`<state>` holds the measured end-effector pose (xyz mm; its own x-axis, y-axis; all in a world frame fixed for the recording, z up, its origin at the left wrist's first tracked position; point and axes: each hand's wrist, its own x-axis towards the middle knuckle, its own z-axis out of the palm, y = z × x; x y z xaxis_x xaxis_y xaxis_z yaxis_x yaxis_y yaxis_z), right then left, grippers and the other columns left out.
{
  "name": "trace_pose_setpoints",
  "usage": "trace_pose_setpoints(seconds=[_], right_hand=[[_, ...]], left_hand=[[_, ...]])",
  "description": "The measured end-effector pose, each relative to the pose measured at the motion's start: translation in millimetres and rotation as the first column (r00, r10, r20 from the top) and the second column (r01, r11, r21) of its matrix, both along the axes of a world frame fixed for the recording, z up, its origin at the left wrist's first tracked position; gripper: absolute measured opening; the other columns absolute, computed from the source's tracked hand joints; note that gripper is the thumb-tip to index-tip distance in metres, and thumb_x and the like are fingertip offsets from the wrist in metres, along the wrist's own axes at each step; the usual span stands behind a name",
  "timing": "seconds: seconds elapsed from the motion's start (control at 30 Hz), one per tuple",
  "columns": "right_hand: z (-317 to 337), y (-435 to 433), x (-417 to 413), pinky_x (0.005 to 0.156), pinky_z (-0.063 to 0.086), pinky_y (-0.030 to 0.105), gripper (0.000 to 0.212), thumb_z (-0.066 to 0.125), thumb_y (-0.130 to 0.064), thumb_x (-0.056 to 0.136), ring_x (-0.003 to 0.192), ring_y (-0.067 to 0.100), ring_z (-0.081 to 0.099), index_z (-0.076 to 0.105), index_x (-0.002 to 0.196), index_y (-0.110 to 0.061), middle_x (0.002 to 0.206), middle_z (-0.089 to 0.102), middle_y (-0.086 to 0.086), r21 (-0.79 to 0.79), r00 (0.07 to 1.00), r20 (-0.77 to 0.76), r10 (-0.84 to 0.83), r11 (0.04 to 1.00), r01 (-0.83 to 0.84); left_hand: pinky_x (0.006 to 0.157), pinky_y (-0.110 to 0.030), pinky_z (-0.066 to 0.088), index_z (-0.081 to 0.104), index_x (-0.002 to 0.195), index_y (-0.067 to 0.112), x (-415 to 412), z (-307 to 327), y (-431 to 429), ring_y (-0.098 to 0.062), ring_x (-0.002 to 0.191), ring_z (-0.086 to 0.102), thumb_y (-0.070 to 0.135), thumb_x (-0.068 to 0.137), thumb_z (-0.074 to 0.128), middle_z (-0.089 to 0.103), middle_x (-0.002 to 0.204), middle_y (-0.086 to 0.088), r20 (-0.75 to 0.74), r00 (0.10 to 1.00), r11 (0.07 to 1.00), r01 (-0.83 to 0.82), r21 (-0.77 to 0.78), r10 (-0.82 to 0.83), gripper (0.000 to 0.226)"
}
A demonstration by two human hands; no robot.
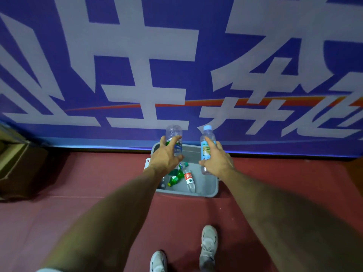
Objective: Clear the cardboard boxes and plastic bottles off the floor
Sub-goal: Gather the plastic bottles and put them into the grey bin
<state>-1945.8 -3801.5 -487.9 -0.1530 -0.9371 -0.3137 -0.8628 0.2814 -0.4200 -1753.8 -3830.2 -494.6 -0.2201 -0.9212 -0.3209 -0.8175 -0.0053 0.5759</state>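
Observation:
My left hand (166, 157) grips a clear plastic bottle with a green label (173, 133), bottom end up, over the grey plastic bin (208, 190). My right hand (217, 160) holds an upright clear bottle with a light blue cap (206, 142) above the bin's right side. Inside the bin lie several bottles, among them a green one (174, 179) and a clear one with a red label (189, 179).
The bin stands on red floor against a blue banner wall (176, 65) with large white characters. Cardboard boxes (17, 163) sit at the left by the wall. My shoes (209, 244) stand on the floor just before the bin.

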Motion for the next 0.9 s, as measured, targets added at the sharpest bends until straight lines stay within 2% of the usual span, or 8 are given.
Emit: trace_pose_setpoints(seconds=[0.2, 0.3, 0.43, 0.5, 0.57, 0.63, 0.73, 0.9], right_hand=[[-74.3, -68.8, -25.5, 0.096, 0.05, 0.039, 0.09, 0.074, -0.029, 0.088, 0.12, 0.031, 0.055, 0.016, 0.155, -0.044, 0.149, 0.033, 0.0, 0.05, 0.998, 0.035, 0.059, 0.997, -0.061], [-150.4, -92.1, -34.0, 0.096, 0.049, 0.039, 0.09, 0.073, -0.031, 0.088, 0.122, 0.033, 0.052, 0.015, 0.156, -0.043, 0.149, 0.033, 0.002, 0.078, 0.995, 0.04, 0.094, 0.992, -0.096], [-254.3, -107.8, -50.3, 0.101, 0.046, 0.041, 0.09, 0.071, -0.033, 0.09, 0.128, 0.033, 0.049, 0.012, 0.157, -0.043, 0.155, 0.029, 0.002, 0.106, 0.992, 0.039, 0.117, 0.987, -0.121], [-295.3, -114.7, -58.3, 0.104, 0.044, 0.043, 0.091, 0.069, -0.035, 0.091, 0.132, 0.035, 0.047, 0.007, 0.157, -0.043, 0.162, 0.018, 0.004, 0.124, 0.991, 0.04, 0.126, 0.984, -0.13], [-323.2, -116.7, -64.4, 0.109, 0.04, 0.046, 0.092, 0.065, -0.041, 0.094, 0.14, 0.039, 0.04, -0.002, 0.157, -0.045, 0.168, -0.004, 0.007, 0.185, 0.99, 0.047, 0.135, 0.972, -0.142], [-336.9, -113.8, -68.1, 0.11, 0.038, 0.047, 0.089, 0.058, -0.05, 0.097, 0.144, 0.04, 0.033, -0.008, 0.156, -0.046, 0.166, -0.018, 0.006, 0.216, 0.98, -0.009, 0.197, 0.958, -0.191], [-327.2, -103.9, -72.7, 0.107, 0.039, 0.045, 0.083, 0.052, -0.059, 0.095, 0.145, 0.037, 0.028, 0.0, 0.158, -0.042, 0.167, -0.01, 0.006, 0.249, 0.951, -0.162, 0.264, 0.943, -0.219], [-261.9, -94.4, -67.9, 0.107, 0.038, 0.049, 0.081, 0.054, -0.059, 0.092, 0.142, 0.037, 0.024, 0.009, 0.157, -0.039, 0.165, 0.002, 0.008, 0.304, 0.922, -0.275, 0.273, 0.934, -0.186]], left_hand=[[0.1, -0.041, 0.048, 0.021, 0.155, 0.044, -33.9, -62.0, -49.4, -0.031, 0.133, 0.051, 0.04, 0.099, 0.059, -0.001, 0.167, -0.009, 0.017, 0.998, 0.998, -0.06, -0.011, 0.06, 0.069], [0.103, -0.04, 0.045, 0.024, 0.155, 0.044, -48.0, -136.9, -70.3, -0.031, 0.139, 0.043, 0.04, 0.099, 0.059, 0.007, 0.167, -0.01, -0.01, 0.993, 0.993, -0.12, -0.013, 0.12, 0.066], [0.104, -0.042, 0.047, 0.027, 0.151, 0.047, -60.1, -245.7, -89.2, -0.033, 0.128, 0.054, 0.04, 0.096, 0.063, 0.009, 0.166, -0.009, -0.013, 0.99, 0.99, -0.14, 0.029, 0.14, 0.066], [0.103, -0.041, 0.045, 0.027, 0.151, 0.048, -61.0, -288.5, -94.5, -0.034, 0.128, 0.055, 0.042, 0.096, 0.063, 0.004, 0.167, -0.008, 0.003, 0.991, 0.99, -0.137, 0.046, 0.137, 0.066], [0.104, -0.042, 0.043, 0.026, 0.151, 0.048, -62.3, -320.1, -94.6, -0.034, 0.13, 0.052, 0.045, 0.095, 0.064, 0.002, 0.167, -0.008, -0.015, 0.991, 0.989, -0.129, 0.067, 0.13, 0.068], [0.112, -0.053, 0.034, 0.029, 0.149, 0.05, -63.7, -338.7, -92.8, -0.035, 0.145, 0.031, 0.053, 0.09, 0.065, -0.001, 0.166, -0.007, -0.008, 0.992, 0.99, -0.127, 0.064, 0.128, 0.069], [0.114, -0.067, 0.013, 0.033, 0.143, 0.052, -63.2, -336.2, -85.2, -0.031, 0.152, 0.0, 0.062, 0.085, 0.064, -0.002, 0.166, -0.006, 0.091, 0.986, 0.986, -0.148, 0.073, 0.141, 0.066], [0.115, -0.068, 0.011, 0.035, 0.143, 0.05, -45.4, -271.9, -67.6, -0.029, 0.152, -0.005, 0.062, 0.085, 0.063, 0.0, 0.165, -0.006, 0.149, 0.977, 0.984, -0.162, 0.073, 0.15, 0.065]])
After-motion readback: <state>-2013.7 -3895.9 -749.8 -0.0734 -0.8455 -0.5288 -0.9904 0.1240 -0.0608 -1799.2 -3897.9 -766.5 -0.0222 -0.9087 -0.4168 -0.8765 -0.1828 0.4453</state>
